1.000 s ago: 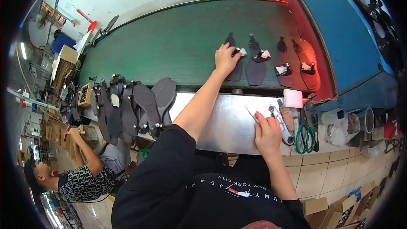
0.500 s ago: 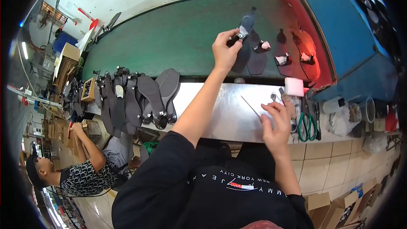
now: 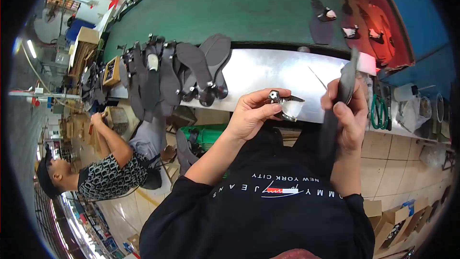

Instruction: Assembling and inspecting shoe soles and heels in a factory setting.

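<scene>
A long dark-green conveyor belt (image 3: 249, 5) runs across the top of the view, ending at a red-lit opening in a blue machine housing (image 3: 421, 14) on the right. Along its near edge lies a shiny metal surface (image 3: 268, 74) — bright with reflected light. The floor (image 3: 393, 158) is laid with pale beige tiles, with cardboard boxes (image 3: 393, 220) in the lower right corner. On the far left, wooden shelving (image 3: 81, 50) and a ceiling light (image 3: 31, 48) show — another person (image 3: 103, 172) sits there.
</scene>
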